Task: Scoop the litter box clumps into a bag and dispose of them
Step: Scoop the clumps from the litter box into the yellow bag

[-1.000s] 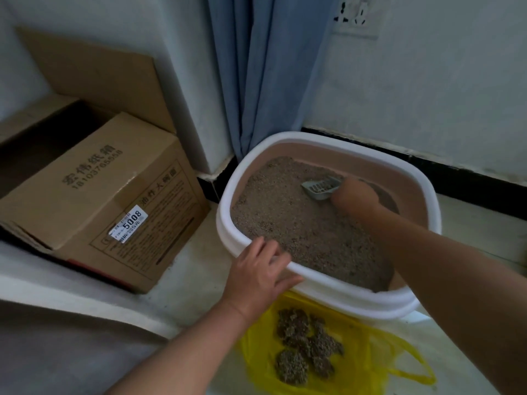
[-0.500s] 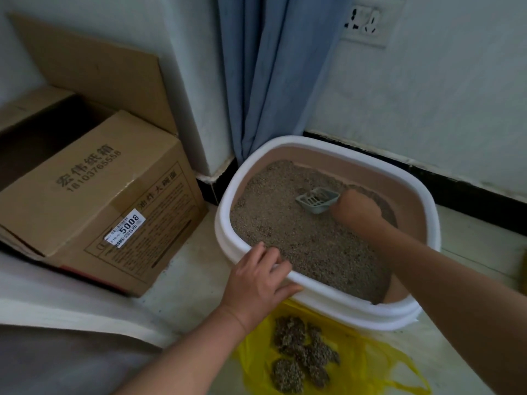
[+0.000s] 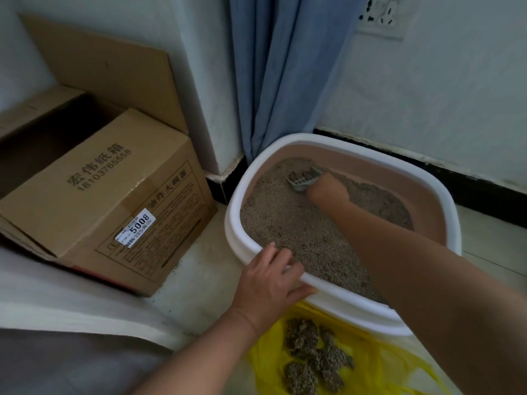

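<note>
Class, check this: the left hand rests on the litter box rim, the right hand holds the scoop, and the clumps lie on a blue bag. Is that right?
No. The head view shows the bag is yellow, not blue. The left hand does rest on the litter box rim, the right hand holds the scoop, and the clumps lie on that bag.

Left hand [image 3: 271, 283] spread, right hand [image 3: 328, 191] clenched
</note>
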Motion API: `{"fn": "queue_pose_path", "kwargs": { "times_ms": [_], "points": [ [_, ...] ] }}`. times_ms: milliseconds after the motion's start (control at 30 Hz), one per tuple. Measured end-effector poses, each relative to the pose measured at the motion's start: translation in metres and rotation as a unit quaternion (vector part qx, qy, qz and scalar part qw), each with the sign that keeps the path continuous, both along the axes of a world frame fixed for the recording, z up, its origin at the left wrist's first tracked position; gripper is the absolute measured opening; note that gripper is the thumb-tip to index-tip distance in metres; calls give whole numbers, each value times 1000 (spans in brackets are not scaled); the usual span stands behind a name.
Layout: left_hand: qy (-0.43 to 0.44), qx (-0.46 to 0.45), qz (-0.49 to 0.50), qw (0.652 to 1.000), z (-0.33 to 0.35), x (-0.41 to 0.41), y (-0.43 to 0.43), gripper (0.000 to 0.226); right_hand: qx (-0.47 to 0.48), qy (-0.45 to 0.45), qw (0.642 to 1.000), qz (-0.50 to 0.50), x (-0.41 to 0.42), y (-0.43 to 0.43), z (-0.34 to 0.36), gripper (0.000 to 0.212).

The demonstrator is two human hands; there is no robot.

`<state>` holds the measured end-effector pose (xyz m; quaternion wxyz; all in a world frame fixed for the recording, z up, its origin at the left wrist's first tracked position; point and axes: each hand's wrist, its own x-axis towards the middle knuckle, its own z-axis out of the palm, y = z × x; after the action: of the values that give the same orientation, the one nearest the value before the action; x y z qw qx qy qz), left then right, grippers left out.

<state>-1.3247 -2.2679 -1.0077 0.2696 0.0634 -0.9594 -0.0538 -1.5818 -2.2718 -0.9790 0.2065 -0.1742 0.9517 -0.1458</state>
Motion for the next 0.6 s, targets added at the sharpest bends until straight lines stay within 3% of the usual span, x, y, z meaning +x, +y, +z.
{"fn": "queue_pose_path", "kwargs": {
  "times_ms": [200,333,600],
  "points": [
    [-11,-1,-2,1000,1,1,1,42,-102,-55,993,-35,12,-2,-28,33],
    [-13,-11,-3,1000,1,0,0,42,-185,-20,982,-23,15,23,-33,43],
    [-46,-2,-7,999,5,0,-1,44,-216,10,976,33,22,79,-27,38]
  ]
}}
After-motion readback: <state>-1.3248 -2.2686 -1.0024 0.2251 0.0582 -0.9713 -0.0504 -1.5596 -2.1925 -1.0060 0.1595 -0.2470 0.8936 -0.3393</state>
